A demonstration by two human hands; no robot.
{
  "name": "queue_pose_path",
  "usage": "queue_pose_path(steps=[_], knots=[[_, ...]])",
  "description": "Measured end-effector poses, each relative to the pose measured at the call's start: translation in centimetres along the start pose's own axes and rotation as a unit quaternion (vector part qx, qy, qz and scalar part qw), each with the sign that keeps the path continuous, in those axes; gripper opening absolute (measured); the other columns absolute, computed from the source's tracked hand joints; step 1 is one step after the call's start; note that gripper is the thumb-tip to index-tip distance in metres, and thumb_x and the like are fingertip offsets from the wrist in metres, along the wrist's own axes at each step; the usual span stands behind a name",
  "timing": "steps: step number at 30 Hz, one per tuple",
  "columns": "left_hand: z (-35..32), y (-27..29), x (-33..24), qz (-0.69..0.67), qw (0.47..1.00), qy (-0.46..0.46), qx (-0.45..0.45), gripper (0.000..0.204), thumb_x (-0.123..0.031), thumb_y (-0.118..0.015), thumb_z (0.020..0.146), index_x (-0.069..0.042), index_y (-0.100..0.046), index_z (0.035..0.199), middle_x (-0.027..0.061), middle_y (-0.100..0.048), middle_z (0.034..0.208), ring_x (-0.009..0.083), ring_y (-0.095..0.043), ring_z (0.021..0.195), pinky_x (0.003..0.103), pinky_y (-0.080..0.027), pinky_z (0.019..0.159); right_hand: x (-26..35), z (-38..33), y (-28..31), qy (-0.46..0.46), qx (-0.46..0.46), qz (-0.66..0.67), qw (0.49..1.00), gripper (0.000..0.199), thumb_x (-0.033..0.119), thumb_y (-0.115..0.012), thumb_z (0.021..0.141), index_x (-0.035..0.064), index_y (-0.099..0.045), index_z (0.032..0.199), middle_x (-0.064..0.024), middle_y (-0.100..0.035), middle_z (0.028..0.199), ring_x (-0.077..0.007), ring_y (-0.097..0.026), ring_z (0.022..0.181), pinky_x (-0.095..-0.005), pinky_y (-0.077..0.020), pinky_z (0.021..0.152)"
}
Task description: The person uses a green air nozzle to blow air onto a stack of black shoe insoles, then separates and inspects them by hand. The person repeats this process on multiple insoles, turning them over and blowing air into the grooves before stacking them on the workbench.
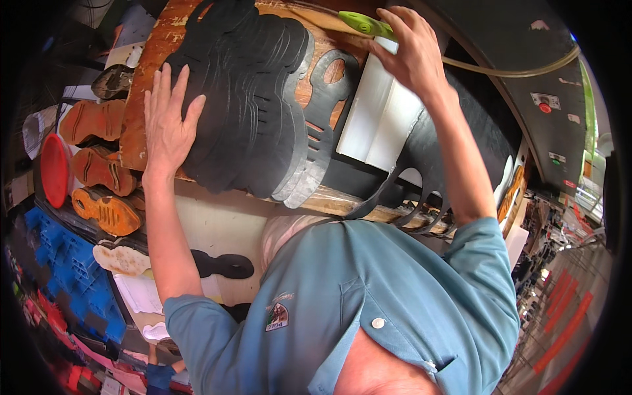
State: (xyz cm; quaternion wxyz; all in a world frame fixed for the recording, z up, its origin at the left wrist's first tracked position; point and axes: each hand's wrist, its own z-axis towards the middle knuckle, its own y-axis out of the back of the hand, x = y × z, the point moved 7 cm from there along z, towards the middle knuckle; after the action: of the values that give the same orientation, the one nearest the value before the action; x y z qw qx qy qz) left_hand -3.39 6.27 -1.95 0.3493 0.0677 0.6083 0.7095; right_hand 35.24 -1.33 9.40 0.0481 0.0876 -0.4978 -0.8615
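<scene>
A thick stack of black, sole-shaped cut sheets (243,99) with small slits covers much of the worn wooden board (138,125). My left hand (170,115) lies flat with fingers spread at the stack's left edge. At the upper right, my right hand (418,56) has its thumb and fingers around a bright green tool (364,24), whose far end is hidden by the hand. Below that hand is a pale metal plate (375,115). Between plate and stack lies a single dark cut piece (319,131) with a round opening at its top.
To the right stands a dark machine (546,79) with red and green buttons, a clear hose (513,71) in front. Black leftover sheet (421,145) with cut-outs hangs over the near edge. Orange-brown sole forms (95,122), a red round lid (54,171) and blue crates (72,276) are at left.
</scene>
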Motion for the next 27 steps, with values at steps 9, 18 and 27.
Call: queue_pose_path(steps=[9,18,27], knots=[[-0.9,0.3,-1.3,-0.011,1.0,-0.008,-0.014,0.065,-0.045,-0.062,0.112,-0.014,-0.049,0.167,0.0243,-0.037,0.176,0.0451,-0.033,0.163,0.06,-0.025,0.132,14.7,-19.3,3.1,-0.476,0.383,0.534,0.585,0.084,0.034,-0.078,0.103,-0.0151,-0.041,0.161,-0.0265,-0.065,0.152,-0.0323,-0.067,0.136,-0.0415,-0.0529,0.116],[-1.3,0.4,-2.0,-0.039,0.999,0.0,-0.024,0.054,-0.036,-0.056,0.114,-0.012,-0.054,0.163,0.0249,-0.042,0.173,0.0455,-0.037,0.161,0.06,-0.027,0.131,18.3,-18.1,0.0,-0.634,0.126,0.68,0.347,0.056,0.027,-0.073,0.11,-0.0049,-0.047,0.147,-0.0158,-0.068,0.137,-0.0224,-0.07,0.124,-0.0398,-0.0549,0.114],[-2.8,1.0,-3.4,-0.084,0.994,0.032,-0.056,0.05,-0.027,-0.058,0.112,-0.005,-0.06,0.156,0.0259,-0.049,0.167,0.0456,-0.043,0.157,0.057,-0.033,0.128,19.8,-12.8,-0.8,-0.601,0.115,0.725,0.318,0.066,0.04,-0.072,0.11,-0.0051,-0.048,0.152,-0.0126,-0.065,0.143,-0.0222,-0.064,0.13,-0.0398,-0.05,0.116]])
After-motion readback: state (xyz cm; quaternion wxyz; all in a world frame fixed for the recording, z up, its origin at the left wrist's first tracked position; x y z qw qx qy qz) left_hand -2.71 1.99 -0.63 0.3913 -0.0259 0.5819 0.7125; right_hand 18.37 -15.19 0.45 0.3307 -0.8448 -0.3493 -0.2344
